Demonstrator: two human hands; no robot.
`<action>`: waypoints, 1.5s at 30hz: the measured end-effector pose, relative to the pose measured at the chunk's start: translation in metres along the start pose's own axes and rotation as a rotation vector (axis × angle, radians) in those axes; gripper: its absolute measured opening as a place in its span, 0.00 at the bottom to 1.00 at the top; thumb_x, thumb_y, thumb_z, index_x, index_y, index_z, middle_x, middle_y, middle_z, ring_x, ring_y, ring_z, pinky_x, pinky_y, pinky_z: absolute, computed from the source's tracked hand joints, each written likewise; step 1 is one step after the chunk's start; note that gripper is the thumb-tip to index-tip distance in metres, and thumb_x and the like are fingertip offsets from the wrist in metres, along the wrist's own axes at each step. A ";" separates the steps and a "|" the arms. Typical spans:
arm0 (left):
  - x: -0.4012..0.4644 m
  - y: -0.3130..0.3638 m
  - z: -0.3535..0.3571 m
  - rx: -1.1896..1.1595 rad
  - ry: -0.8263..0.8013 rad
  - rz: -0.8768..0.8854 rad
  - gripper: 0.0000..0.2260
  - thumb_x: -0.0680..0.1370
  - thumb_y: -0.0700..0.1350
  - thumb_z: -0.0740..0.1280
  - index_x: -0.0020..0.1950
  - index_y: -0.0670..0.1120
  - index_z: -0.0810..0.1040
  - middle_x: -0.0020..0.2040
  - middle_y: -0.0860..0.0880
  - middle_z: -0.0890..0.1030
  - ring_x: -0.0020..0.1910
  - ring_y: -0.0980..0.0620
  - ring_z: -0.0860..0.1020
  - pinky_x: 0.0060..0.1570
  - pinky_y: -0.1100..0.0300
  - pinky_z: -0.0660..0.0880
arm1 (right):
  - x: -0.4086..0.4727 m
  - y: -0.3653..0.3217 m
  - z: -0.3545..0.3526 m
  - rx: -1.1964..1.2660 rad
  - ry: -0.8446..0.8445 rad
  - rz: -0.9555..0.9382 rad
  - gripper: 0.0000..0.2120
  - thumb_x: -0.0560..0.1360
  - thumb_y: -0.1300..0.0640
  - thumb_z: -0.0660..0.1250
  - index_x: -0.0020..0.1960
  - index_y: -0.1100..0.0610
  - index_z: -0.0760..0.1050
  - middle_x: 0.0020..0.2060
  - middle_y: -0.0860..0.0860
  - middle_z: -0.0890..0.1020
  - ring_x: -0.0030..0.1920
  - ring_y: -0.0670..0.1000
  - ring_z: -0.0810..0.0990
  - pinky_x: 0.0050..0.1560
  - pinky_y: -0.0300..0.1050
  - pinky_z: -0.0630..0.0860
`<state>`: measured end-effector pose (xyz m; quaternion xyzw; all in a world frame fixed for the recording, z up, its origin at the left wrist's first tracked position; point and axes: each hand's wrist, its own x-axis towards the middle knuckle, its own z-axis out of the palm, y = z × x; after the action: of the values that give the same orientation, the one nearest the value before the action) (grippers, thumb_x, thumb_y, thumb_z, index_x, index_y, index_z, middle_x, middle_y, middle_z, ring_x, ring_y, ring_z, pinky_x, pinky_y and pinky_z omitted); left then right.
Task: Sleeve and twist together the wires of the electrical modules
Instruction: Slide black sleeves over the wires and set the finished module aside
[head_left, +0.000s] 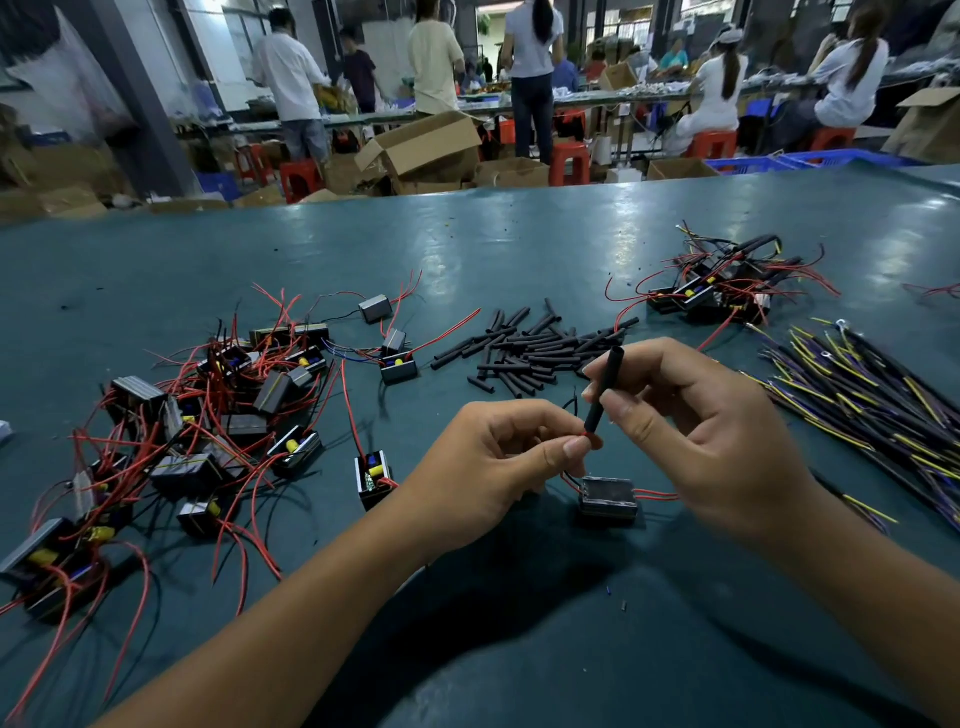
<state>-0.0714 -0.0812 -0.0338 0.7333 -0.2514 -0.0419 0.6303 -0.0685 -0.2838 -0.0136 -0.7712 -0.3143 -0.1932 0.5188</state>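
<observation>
Black tubing (602, 397) — a short, light sleeve that looks soft enough to flatten under a hard pinch — is held tilted above the near middle of the bench, its lower mouth meeting a thin red wire (587, 436). The right hand (701, 441) pinches the sleeve between thumb and fingers about midway along its length, fingers closed on it. The left hand (498, 462) grips the red wire just below the sleeve's mouth, thumb and forefinger shut on it; a close hold of that kind seems wise, since so limp a wire would likely buckle if taken further back.

Just beneath the hands a small module (608, 499) rests on the table, red leads trailing from both sides. It appears light enough to drag if the wire is pulled.

Beyond the hands lies a loose pile of spare sleeves (530, 348). To the left sprawls a tangle of unfinished modules (208, 431) with red and black leads; at far right sits a smaller cluster of modules (722, 291), and along the right edge a bundle of dark wires (857, 405) striped yellow and purple.

The table top (519, 244) is dark teal, smooth and faintly glossy — small parts may slide on it. Behind it stretches a busy workshop: open cardboard boxes (421, 145), red stools (569, 161), and workers standing and seated at long benches.
</observation>
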 end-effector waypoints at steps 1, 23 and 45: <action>0.000 0.000 -0.001 0.001 -0.004 -0.001 0.05 0.78 0.47 0.70 0.49 0.48 0.84 0.38 0.51 0.82 0.31 0.61 0.72 0.32 0.68 0.67 | 0.000 0.000 0.000 -0.003 -0.002 -0.003 0.08 0.78 0.51 0.66 0.56 0.46 0.78 0.47 0.44 0.83 0.48 0.50 0.82 0.48 0.51 0.79; 0.000 0.017 -0.039 0.172 0.080 -0.012 0.07 0.77 0.31 0.69 0.47 0.42 0.82 0.43 0.44 0.85 0.38 0.51 0.81 0.40 0.59 0.78 | -0.010 0.014 0.019 -0.217 -0.119 0.008 0.06 0.75 0.53 0.72 0.43 0.49 0.75 0.35 0.43 0.79 0.35 0.44 0.76 0.35 0.32 0.69; 0.004 0.000 -0.009 0.474 0.205 0.175 0.09 0.78 0.51 0.69 0.52 0.49 0.86 0.43 0.51 0.78 0.40 0.54 0.76 0.41 0.71 0.67 | -0.007 0.022 0.016 -0.242 -0.207 0.030 0.07 0.73 0.59 0.75 0.41 0.54 0.77 0.32 0.42 0.78 0.33 0.38 0.74 0.37 0.27 0.66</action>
<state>-0.0649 -0.0748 -0.0311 0.8363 -0.2515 0.1472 0.4644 -0.0589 -0.2768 -0.0388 -0.8485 -0.3288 -0.1414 0.3897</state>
